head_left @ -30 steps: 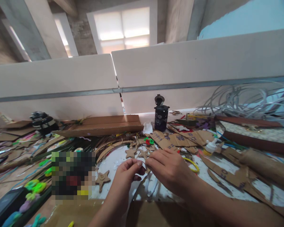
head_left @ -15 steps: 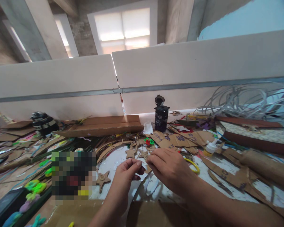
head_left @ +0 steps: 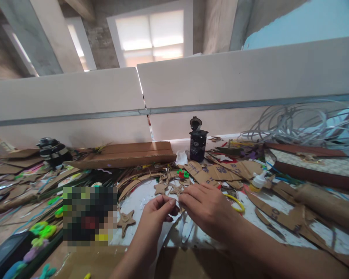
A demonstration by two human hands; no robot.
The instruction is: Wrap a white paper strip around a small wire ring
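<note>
My left hand (head_left: 157,211) and my right hand (head_left: 208,205) are positioned over the middle of the white worktop (head_left: 250,230), fingertips near each other. Left fingers: bent, with the thumb brought in toward the forefinger. Right fingers: bent and grouped together, pointing down and to the left; the thumb is hidden. I cannot tell whether either set is pinching something, as any part between the tips is too small to make out.

Location of nearest parts: a plain cardboard star (head_left: 160,188) lies just beyond my left fingers. A second star, marked with a coil (head_left: 126,222), lies to the left of that hand. A third star (head_left: 176,189) lies beyond the gap between my hands, partly covered by the right one. The curved cardboard strip (head_left: 133,185) arcs around the far left of this area. A red-and-green flower (head_left: 182,174) sits beyond the third star.

Right side: the yellow ring (head_left: 235,203) lies just beside my right hand, with the glue bottle (head_left: 258,181) farther right. Lettered cardboard (head_left: 221,170) lies beyond the ring. At the rear, a black drinking bottle (head_left: 198,145) stands upright, lid raised.
</note>
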